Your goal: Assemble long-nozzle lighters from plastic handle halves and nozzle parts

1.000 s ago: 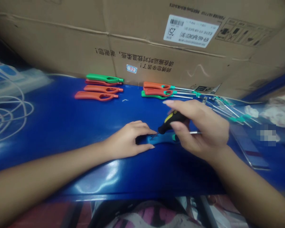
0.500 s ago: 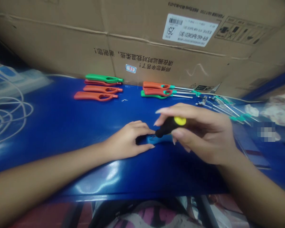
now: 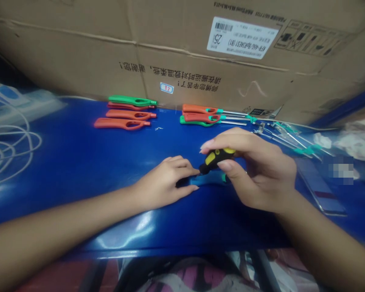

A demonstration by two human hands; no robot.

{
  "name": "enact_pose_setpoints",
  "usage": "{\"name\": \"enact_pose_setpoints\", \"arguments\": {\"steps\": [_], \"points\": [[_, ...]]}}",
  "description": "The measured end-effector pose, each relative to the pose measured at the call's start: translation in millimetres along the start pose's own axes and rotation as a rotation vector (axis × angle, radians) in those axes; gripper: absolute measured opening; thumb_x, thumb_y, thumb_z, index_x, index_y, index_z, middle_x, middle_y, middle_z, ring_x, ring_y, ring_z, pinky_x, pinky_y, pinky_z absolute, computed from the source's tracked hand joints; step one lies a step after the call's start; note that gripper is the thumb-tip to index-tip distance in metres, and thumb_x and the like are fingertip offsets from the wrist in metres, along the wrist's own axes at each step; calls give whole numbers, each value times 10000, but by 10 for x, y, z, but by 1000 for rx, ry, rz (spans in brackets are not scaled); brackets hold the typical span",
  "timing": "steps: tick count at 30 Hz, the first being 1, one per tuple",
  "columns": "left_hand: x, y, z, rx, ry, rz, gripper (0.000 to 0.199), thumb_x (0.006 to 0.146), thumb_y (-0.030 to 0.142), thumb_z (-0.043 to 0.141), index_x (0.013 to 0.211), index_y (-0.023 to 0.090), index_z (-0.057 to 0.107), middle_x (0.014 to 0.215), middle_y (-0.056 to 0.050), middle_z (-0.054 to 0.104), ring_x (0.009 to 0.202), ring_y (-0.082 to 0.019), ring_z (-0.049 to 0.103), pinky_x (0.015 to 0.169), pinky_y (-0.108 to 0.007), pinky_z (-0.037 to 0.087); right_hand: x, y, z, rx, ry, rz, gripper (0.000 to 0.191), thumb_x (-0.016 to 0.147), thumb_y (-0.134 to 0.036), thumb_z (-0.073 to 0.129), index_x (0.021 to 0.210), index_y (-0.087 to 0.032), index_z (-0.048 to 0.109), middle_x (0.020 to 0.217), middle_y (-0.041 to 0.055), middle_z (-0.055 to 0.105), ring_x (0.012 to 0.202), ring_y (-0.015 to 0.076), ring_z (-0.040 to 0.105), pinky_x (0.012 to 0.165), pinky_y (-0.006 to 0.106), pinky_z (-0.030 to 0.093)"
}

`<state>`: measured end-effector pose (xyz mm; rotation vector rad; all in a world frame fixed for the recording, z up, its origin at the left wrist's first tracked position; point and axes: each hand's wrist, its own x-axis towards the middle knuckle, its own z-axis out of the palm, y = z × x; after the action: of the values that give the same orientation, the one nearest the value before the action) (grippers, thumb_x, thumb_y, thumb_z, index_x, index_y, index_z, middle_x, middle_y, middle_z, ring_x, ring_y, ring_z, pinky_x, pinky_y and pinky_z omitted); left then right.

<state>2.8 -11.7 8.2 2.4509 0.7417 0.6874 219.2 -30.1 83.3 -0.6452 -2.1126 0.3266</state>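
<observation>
L hand [image 3: 170, 178]: fingers part-closed abt blue handle [image 3: 208, 177], L end hidden | R hand [image 3: 258, 172]: fingers curled rnd screwdriver [image 3: 214, 159] over handle; tip unclear, handle's R end blocked

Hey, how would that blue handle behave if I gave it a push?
The blue handle would probably slide, since the tabletop looks glossy. It looks like molded plastic, so likely stiff. Being elongated, it might swivel if pushed off-center.

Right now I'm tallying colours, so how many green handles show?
2: left group's green handle, farthest back; right group's green handle, partly covered. Others may be hidden.
</observation>
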Motion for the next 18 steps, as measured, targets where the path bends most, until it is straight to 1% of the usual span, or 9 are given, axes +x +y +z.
{"name": "enact_pose_setpoints", "arguments": {"steps": [2,7,9,13,16,18], "points": [[-4,6,-1,40,-18,10,230,955,299,671,1154,187,695,1020,-65,690,992,-235,639,881,-390,476,10,-9,15,-67,23,-42,255,921,-153,640,1164,-218,687,1035,58,753,941,202,701,808,336,594],[-12,10,0,66,-31,17,228,972,300,648,1173,198,683,1022,-65,675,1001,-233,626,877,-382,480,27,-44,18,-169,25,-63,203,925,-180,648,1119,-225,687,959,46,747,881,186,694,746,308,587],[-12,10,6,60,-32,18,229,972,299,646,1174,195,680,1039,-70,679,1014,-237,627,889,-388,487,31,-38,21,-170,28,-69,198,928,-182,645,1118,-229,681,926,42,734,864,185,684,748,318,582],[-3,16,2,33,-39,10,230,964,294,655,1161,182,689,1090,-81,696,1062,-253,634,933,-413,496,30,6,56,-116,56,-65,198,906,-156,675,1095,-216,670,925,43,719,841,181,666,751,330,571],[8,20,-54,32,-52,9,264,953,274,657,1195,174,687,1113,-88,706,1066,-250,647,946,-407,503,32,24,59,-73,76,-50,185,881,-170,718,1054,-213,670,926,38,717,842,183,665,754,332,571],[16,22,-124,53,-69,-3,282,941,262,661,1208,175,688,1111,-86,712,1050,-241,657,946,-393,509,44,13,11,-68,93,2,190,874,-184,733,1048,-225,670,936,30,714,851,184,675,743,327,578]]}}
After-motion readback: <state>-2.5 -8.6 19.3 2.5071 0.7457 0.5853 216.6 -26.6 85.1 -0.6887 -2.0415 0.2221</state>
